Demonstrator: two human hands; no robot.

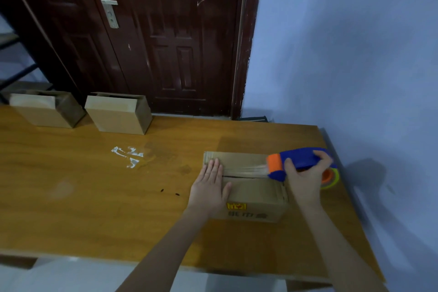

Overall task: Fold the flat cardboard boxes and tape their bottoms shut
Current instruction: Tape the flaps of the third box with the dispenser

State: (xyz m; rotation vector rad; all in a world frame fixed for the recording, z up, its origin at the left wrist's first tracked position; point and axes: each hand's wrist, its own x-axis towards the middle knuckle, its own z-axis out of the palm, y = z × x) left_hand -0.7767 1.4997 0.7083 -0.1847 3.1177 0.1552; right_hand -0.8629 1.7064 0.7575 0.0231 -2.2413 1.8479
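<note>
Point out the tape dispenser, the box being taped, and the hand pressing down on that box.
tape dispenser [301, 161]: head view, on its blue body.
box being taped [256, 191]: head view, on its near top flap.
left hand [211, 185]: head view, on the back of the hand.

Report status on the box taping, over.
Left hand flat on box. Right hand grips tape dispenser, tape strip along seam. Nothing in the way.

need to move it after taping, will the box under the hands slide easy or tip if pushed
The box likely slides easily: plain cardboard on a smooth, glossy table. It sits low and wide, so tipping seems unlikely. Probably light; whether anything is inside cannot be seen.
</note>
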